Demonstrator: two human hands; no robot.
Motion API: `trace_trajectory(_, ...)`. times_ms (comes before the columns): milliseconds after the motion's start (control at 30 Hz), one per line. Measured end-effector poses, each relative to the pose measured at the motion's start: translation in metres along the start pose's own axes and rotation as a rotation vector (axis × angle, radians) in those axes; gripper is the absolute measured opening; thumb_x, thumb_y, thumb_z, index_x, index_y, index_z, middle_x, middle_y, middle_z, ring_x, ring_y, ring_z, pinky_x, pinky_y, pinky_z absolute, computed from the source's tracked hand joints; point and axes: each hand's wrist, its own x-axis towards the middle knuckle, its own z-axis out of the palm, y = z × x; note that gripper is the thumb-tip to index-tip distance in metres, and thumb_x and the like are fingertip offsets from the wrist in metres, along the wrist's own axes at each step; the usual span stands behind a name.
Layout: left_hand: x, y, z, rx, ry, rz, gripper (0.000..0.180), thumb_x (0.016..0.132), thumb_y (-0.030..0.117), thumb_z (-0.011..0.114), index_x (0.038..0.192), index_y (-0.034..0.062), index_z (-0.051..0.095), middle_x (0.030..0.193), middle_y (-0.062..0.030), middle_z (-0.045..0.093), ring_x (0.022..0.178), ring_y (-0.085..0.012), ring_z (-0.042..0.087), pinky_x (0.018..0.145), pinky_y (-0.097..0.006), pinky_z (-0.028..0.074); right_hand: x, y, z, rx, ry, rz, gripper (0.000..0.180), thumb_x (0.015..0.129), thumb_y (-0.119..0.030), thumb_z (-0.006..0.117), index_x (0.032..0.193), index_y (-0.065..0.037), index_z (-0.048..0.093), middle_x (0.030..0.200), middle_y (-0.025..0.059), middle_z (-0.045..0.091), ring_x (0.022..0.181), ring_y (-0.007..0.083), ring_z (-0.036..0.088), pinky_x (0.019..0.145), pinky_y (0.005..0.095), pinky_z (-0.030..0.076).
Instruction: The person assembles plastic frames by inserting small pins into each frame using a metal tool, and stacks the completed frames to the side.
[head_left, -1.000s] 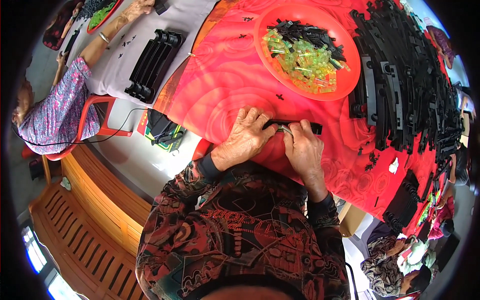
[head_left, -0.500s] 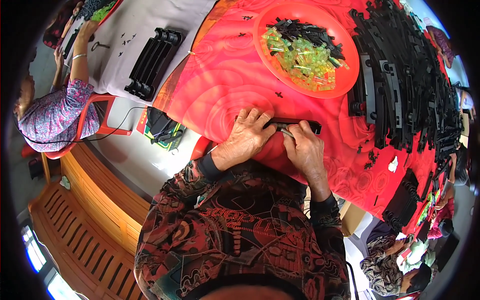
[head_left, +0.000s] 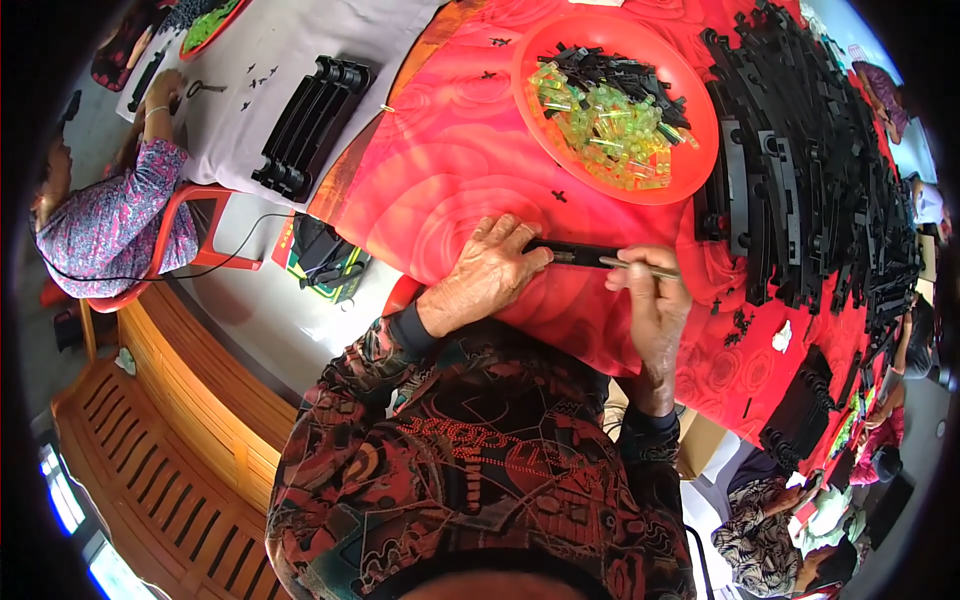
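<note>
On the red cloth lies a black plastic strip (head_left: 585, 256), running sideways in front of me. My left hand (head_left: 492, 268) is closed on its left end, thumb and fingers pressing it against the cloth. In my right hand (head_left: 656, 308) a thin metal rod-like tool (head_left: 650, 269) is pinched between thumb and fingers, its left tip over the strip's right part. Beyond the strip stands a round red-orange tray (head_left: 698, 165) holding yellow-green translucent tubes (head_left: 605, 125) and small black pieces (head_left: 615, 75).
A big heap of black plastic strips (head_left: 830, 170) covers the table's right side. Small black cross-shaped bits (head_left: 559, 196) are scattered on the cloth. Stacked black parts (head_left: 312, 125) and scissors (head_left: 205, 89) lie on the grey-clothed table at left, where another person (head_left: 115, 220) sits. A wooden bench (head_left: 160, 470) stands behind.
My right hand has drawn back to the right with the tool, away from my left hand, uncovering the strip's middle. My left hand stays on the strip. The person at left has shifted an arm.
</note>
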Motion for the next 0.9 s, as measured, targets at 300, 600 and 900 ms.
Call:
trace_trajectory(300, 0.002, 0.000, -0.002, -0.041, 0.019, -0.019, 0.016, 0.075, 0.014, 0.067, 0.089, 0.0082, 0.065, 0.103, -0.0091, 0.058, 0.092, -0.0287, 0.054, 0.080, -0.040, 0.043, 0.010, 0.017, 0.019, -0.228, -0.130, -0.239, 0.013, 0.080, 0.004, 0.064, 0.091, -0.002, 0.059, 0.084, 0.0086, 0.061, 0.071, 0.0149, 0.060, 0.063, 0.0261, 0.049)
trace_trajectory(600, 0.004, 0.002, -0.005, -0.019, -0.033, -0.023, 0.014, 0.076, 0.014, 0.066, 0.088, 0.0087, 0.064, 0.101, -0.0084, 0.059, 0.092, -0.0284, 0.053, 0.080, -0.040, 0.043, 0.012, 0.021, 0.024, -0.328, -0.164, -0.280, 0.011, 0.080, 0.000, 0.066, 0.086, -0.003, 0.057, 0.077, 0.0086, 0.057, 0.064, 0.0193, 0.057, 0.058, 0.0292, 0.046)
trace_trajectory(900, -0.002, 0.005, -0.007, 0.092, 0.072, 0.006, 0.030, 0.074, 0.019, 0.069, 0.099, 0.0044, 0.060, 0.102, -0.0121, 0.058, 0.093, -0.0302, 0.054, 0.083, -0.043, 0.043, 0.012, 0.016, 0.025, -0.310, -0.130, -0.316, 0.010, 0.080, 0.001, 0.065, 0.086, -0.003, 0.057, 0.076, 0.0072, 0.057, 0.062, 0.0160, 0.056, 0.056, 0.0275, 0.045)
